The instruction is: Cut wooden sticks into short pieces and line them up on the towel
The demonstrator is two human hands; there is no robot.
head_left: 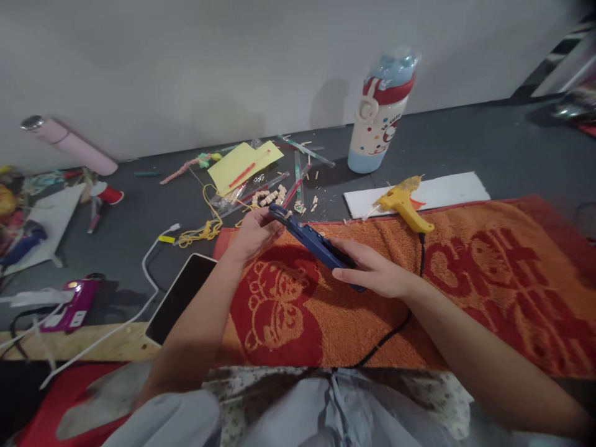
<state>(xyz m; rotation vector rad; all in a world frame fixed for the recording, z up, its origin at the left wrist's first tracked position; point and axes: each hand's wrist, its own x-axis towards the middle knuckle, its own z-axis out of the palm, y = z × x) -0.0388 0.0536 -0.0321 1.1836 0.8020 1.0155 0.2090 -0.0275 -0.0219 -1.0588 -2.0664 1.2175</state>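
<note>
Both of my hands hold a long, flat dark blue object (313, 242) tilted above the towel; its exact kind I cannot make out. My left hand (256, 233) is closed on its far left end, where a small pale piece seems to lie on the edge. Around the near right end, my right hand (370, 267) is wrapped with the thumb on the front side. Small wooden pieces (270, 197) lie just beyond my left hand. Beneath the object spreads an orange and red towel (363, 329).
A yellow glue gun (403, 203) rests on a white board (451, 191), its black cord crossing the towel. Behind stands a drinking bottle (379, 124). Left are a black-screened tablet or phone (181, 298), a white cable (148, 264), yellow paper (242, 166), yellow string (200, 233) and a pink flask (74, 146).
</note>
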